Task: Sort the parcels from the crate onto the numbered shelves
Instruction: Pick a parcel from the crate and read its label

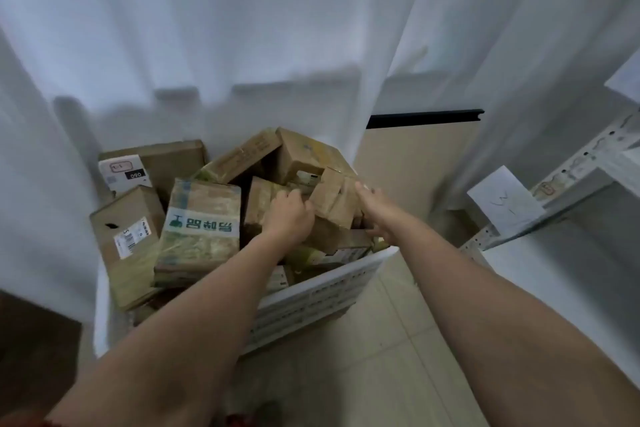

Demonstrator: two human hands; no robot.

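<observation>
Parcel point(332, 204) tilted on the pile at right end of crate point(311, 295), directly between both: left grip point(289, 215) curled over its left edge, right grip point(377, 211) pressed flat against right side.

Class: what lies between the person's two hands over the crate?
A small taped cardboard parcel; the left hand grips one side, the right hand presses the other. Head view.
</observation>
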